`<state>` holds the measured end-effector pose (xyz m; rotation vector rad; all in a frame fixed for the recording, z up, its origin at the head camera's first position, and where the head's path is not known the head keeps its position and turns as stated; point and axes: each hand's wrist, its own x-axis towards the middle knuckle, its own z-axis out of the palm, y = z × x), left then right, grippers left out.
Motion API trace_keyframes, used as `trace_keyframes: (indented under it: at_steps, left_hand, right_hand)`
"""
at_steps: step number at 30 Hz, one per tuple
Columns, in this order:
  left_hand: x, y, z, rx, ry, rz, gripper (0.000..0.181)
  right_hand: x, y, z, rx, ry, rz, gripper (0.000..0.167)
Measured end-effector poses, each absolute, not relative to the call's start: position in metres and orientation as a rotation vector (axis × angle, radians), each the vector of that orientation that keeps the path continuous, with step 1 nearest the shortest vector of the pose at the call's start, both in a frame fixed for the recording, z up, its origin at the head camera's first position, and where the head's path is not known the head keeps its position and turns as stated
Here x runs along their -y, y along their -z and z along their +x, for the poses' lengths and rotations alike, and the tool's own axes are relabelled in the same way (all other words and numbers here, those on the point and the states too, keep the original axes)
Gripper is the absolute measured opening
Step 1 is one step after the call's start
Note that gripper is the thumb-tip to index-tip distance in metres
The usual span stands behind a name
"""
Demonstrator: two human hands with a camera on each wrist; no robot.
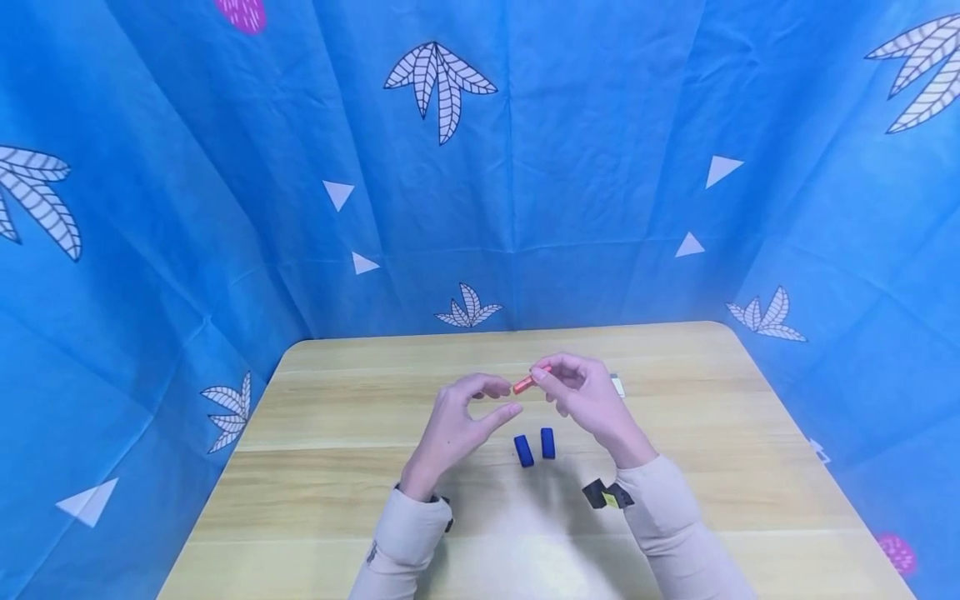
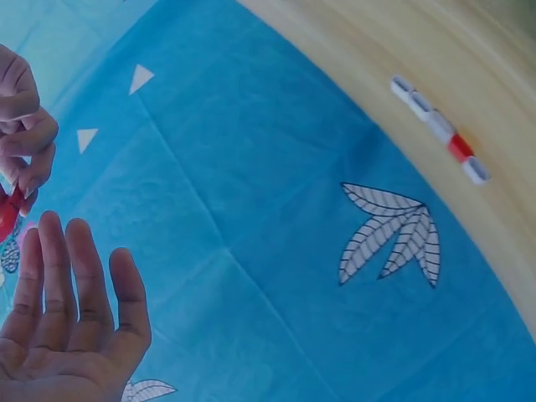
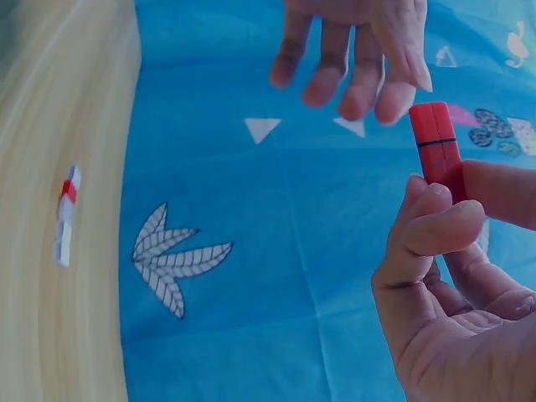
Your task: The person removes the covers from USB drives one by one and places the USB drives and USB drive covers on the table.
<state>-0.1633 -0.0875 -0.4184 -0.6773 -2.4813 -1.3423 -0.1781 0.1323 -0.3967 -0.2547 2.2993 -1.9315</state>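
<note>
My right hand (image 1: 588,400) pinches a small red block (image 1: 531,380) between thumb and fingers, above the table. In the right wrist view the red block (image 3: 435,144) is oblong, with a thin dark line across it and a lengthwise seam. My left hand (image 1: 457,425) is held just left of the block, thumb and fingers apart, with nothing in it. Its fingers look extended in the left wrist view, the left hand (image 2: 75,322) standing apart from the block. Two dark blue oblong blocks, a left one (image 1: 523,451) and a right one (image 1: 548,443), lie below the hands.
A row of white pieces with one red piece (image 2: 461,149) lies on the wooden table (image 1: 330,467). In the head view, a small white piece (image 1: 618,385) shows beyond the right hand. Blue patterned curtains (image 1: 600,167) enclose the table's back and sides.
</note>
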Motion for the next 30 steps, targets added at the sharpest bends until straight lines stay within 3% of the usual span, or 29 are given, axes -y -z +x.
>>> trace_keyframes:
  at_steps: [10,20,30]
  left_hand:
    - [0.08,0.406,-0.155,2.331,1.283,-0.8,0.031]
    - [0.077,0.398,-0.148,2.27,1.214,-0.808,0.012]
    - [0.081,0.387,-0.146,2.281,1.33,-0.838,0.009]
  right_hand:
    - [-0.131,0.392,-0.157,-2.318,1.944,-0.329,0.023]
    - [-0.127,0.395,-0.151,-2.348,1.95,-0.395,0.019]
    - [-0.124,0.395,-0.14,-2.584,1.866,-0.63,0.008]
